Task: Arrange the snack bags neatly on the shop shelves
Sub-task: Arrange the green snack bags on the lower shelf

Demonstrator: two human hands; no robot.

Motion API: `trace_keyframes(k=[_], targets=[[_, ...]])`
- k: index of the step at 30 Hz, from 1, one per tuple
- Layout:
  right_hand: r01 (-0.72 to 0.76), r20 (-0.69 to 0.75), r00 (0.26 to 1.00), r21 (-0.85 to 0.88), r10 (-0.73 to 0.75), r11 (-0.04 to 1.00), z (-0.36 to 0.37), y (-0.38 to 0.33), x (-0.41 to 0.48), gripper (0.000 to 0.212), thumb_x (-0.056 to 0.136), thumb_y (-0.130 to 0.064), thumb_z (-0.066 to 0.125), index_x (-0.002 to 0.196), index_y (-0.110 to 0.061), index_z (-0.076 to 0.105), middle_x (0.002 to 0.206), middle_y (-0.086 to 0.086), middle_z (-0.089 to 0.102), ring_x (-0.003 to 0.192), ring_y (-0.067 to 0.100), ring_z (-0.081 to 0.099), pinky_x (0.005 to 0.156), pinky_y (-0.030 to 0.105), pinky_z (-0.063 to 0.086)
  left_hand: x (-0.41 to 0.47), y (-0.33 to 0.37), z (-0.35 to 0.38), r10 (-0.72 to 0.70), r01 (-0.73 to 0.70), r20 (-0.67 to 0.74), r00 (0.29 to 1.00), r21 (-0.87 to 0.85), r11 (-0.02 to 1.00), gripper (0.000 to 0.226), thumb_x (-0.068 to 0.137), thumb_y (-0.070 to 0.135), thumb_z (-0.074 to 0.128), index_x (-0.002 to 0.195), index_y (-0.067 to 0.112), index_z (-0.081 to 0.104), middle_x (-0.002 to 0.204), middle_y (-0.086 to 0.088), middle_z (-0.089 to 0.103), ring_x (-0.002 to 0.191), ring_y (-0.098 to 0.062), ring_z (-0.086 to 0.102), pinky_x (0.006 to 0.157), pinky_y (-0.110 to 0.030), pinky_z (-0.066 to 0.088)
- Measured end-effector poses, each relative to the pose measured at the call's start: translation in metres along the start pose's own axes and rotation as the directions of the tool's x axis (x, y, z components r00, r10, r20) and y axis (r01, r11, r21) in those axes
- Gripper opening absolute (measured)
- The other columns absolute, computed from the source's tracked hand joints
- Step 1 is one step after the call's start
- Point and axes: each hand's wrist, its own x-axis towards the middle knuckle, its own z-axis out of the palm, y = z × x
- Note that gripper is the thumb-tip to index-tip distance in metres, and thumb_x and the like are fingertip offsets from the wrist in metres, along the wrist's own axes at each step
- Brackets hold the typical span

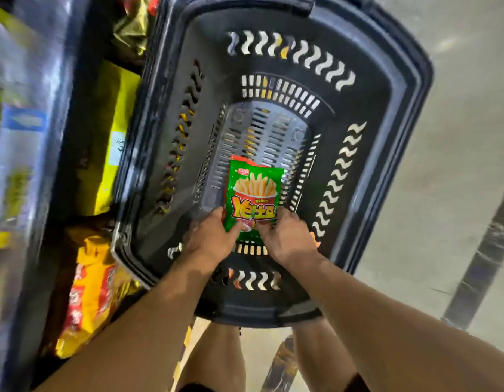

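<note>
While the green snack bag (253, 193) is lying low inside the dark basket (400, 80), near its close end, the left hand (208, 239) and right hand (287, 239) are each gripping a bottom corner. A red bag edge (240, 158) is peeking from beneath. Yellow bags (89, 292) are sitting on blurred shelving (41, 154) just beside the basket's left wall.

Blurred: the shelf (21, 137) at left, labels unreadable. Hidden: lower corners of the bag (253, 190), under the left hand (210, 239) and right hand (287, 239); most of a red pack (241, 159) beneath it. Cut off: far rim of the basket (409, 89), by the top edge.
</note>
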Motion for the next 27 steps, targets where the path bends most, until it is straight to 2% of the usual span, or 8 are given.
trace_keyframes(k=[3,5,10,13,17,20,24,27], targets=[[0.113,-0.009,0.993,-0.262,-0.119,0.958,-0.029,-0.011,-0.047,0.061,0.108,-0.052,0.038,0.153,-0.010,0.037,0.147,0.017,0.050,0.135,0.037,0.048,0.112,0.050,0.043,-0.045,0.005,-0.025,0.078,-0.069,-0.065,0.995,0.122,0.990,0.053,0.100,0.057,0.059,0.143,0.026,0.058,0.140,-0.009,0.064,0.130,-0.034,0.058,0.105,-0.040,0.048],[0.178,-0.009,0.980,-0.397,-0.197,0.900,-0.049,-0.021,-0.082,0.058,0.107,-0.049,0.042,0.149,-0.009,0.039,0.146,0.017,0.050,0.134,0.037,0.048,0.111,0.051,0.044,-0.081,0.010,-0.044,0.100,-0.081,-0.100,0.990,0.180,0.980,0.054,0.100,0.058,0.057,0.144,0.026,0.057,0.142,-0.009,0.063,0.133,-0.035,0.055,0.109,-0.043,0.047],[0.286,0.016,0.942,-0.565,-0.336,0.774,-0.096,-0.044,-0.181,0.058,0.103,-0.049,0.049,0.146,-0.012,0.041,0.145,0.013,0.052,0.133,0.035,0.049,0.108,0.049,0.041,-0.190,0.024,-0.084,0.142,-0.078,-0.204,0.969,0.291,0.954,0.054,0.102,0.056,0.051,0.147,0.027,0.053,0.147,-0.004,0.061,0.137,-0.031,0.053,0.110,-0.040,0.043],[0.329,0.023,0.913,-0.631,-0.407,0.703,-0.119,-0.056,-0.241,0.059,0.101,-0.049,0.054,0.147,-0.013,0.043,0.143,0.011,0.054,0.132,0.035,0.050,0.109,0.049,0.041,-0.258,0.027,-0.105,0.132,-0.058,-0.271,0.953,0.267,0.962,0.051,0.102,0.055,0.052,0.144,0.026,0.056,0.141,-0.005,0.065,0.131,-0.030,0.058,0.106,-0.038,0.044],[0.377,0.024,0.864,-0.693,-0.502,0.614,-0.140,-0.072,-0.319,0.057,0.098,-0.049,0.057,0.144,-0.016,0.046,0.141,0.012,0.057,0.130,0.037,0.051,0.107,0.049,0.042,-0.346,0.019,-0.123,0.108,-0.042,-0.363,0.926,0.185,0.982,0.058,0.102,0.053,0.055,0.151,0.020,0.051,0.144,-0.009,0.062,0.136,-0.031,0.055,0.110,-0.041,0.044],[0.411,0.043,0.827,-0.727,-0.561,0.550,-0.148,-0.082,-0.381,0.055,0.101,-0.054,0.052,0.137,-0.013,0.053,0.136,0.015,0.059,0.126,0.039,0.056,0.101,0.047,0.046,-0.405,0.002,-0.125,0.071,-0.035,-0.434,0.898,0.090,0.995,0.045,0.102,0.049,0.054,0.137,0.021,0.060,0.134,-0.010,0.068,0.129,-0.033,0.062,0.103,-0.042,0.049],[0.469,0.044,0.754,-0.735,-0.655,0.490,-0.130,-0.081,-0.449,0.042,0.105,-0.043,0.050,0.133,-0.011,0.056,0.134,0.015,0.061,0.125,0.039,0.057,0.100,0.049,0.048,-0.484,-0.032,-0.110,0.004,0.026,-0.543,0.840,0.048,0.998,0.047,0.102,0.058,0.052,0.133,0.025,0.065,0.127,-0.010,0.072,0.121,-0.035,0.066,0.097,-0.044,0.053],[0.504,0.053,0.708,-0.737,-0.704,0.451,-0.098,-0.072,-0.501,0.050,0.107,-0.046,0.047,0.142,-0.011,0.048,0.142,0.016,0.054,0.132,0.039,0.049,0.109,0.052,0.040,-0.543,-0.068,-0.088,-0.034,0.011,-0.589,0.807,-0.043,0.999,0.050,0.099,0.058,0.052,0.131,0.023,0.066,0.128,-0.010,0.071,0.123,-0.036,0.064,0.098,-0.044,0.052]])
